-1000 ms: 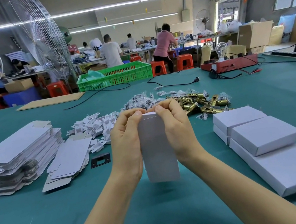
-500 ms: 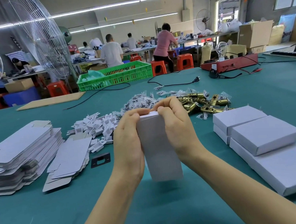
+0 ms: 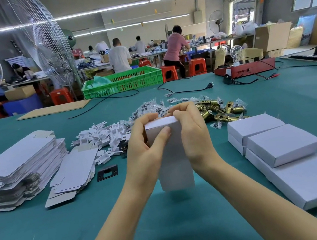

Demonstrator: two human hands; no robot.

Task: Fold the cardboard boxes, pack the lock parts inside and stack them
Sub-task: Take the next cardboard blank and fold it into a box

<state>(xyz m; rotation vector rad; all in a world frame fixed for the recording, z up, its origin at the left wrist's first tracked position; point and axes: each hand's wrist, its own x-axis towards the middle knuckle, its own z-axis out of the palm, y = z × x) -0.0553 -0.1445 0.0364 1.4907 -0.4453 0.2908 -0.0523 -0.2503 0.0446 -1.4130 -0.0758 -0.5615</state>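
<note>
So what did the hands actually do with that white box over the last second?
Both hands kept hold of the white box, held upright above the table. The left hand moved its thumb off the top edge and down onto the front face, while the right hand stayed curled over the top, where the end flap now looks folded shut. The flat box blanks, brass latches and finished boxes have not moved.

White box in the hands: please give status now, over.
Left hand and right hand both grip the white box, upright above the table. Top end folded shut. Nothing in the way.
</note>
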